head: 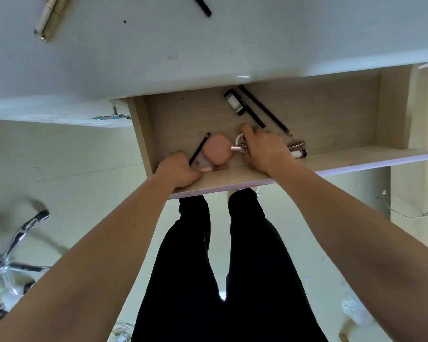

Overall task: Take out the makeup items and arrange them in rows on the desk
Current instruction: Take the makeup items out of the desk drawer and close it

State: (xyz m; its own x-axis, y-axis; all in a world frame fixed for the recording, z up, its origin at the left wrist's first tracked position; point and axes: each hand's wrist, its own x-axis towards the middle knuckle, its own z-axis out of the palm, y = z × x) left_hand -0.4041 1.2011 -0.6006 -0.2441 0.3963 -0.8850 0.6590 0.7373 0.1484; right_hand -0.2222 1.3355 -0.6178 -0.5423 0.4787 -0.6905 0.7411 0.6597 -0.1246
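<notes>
In the open wooden drawer (331, 114), the left hand (179, 170) has its fingers curled about one end of a slim pink tube (209, 169). The tube's long axis runs along the drawer's front wall, extending rightward from the fingers. The right hand (265, 149) curls thumb and fingers round a round white jar (241, 141), apparently gripping it, though the hand hides most of it. A smooth, rounded-square pink compact (216, 149) lies between the hands, just beside a thin black pencil (199, 149). The glossy white desk (208, 53) lies beyond.
</notes>
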